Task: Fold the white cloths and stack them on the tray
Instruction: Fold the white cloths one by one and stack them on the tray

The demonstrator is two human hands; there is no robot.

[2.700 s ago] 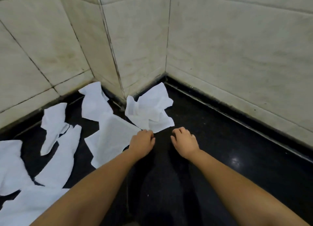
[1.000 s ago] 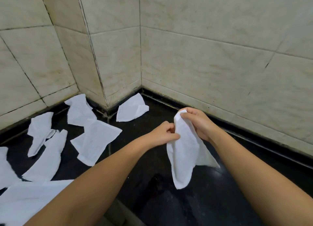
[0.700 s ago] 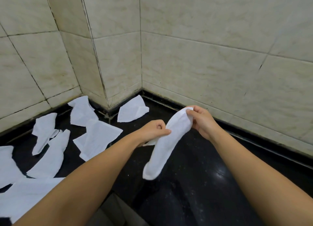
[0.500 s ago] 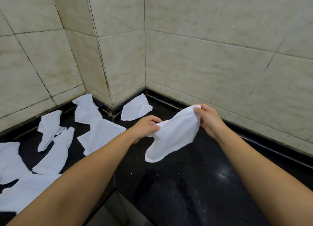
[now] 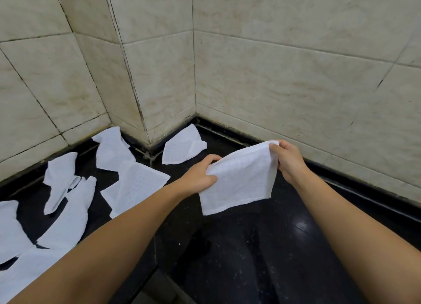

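Loose white cloths (image 5: pixel 134 187) are scattered over the black counter (image 5: pixel 250 258) across the left half of the frame, none of them folded; one more crumpled cloth (image 5: pixel 182 147) is seen in the tiled corner, upper centre. No tray is in view, so the stack's place cannot be told.

Centre frame: the left hand (image 5: pixel 200 176) is curled on the upper left corner of the held cloth (image 5: pixel 241 180), pinched between thumb and fingers. The cloth is held up off the counter, spread nearly flat, lower edge hanging free.

Right of centre: the right hand (image 5: pixel 288 160) is closed on the upper right corner, fingertips wrapped over the edge.

Step judged: opening out one cloth ahead of the first fold; task barely begun. Next move likely calls for the two held corners to be brought together or the cloth laid flat on the counter and halved, edges kept aligned.
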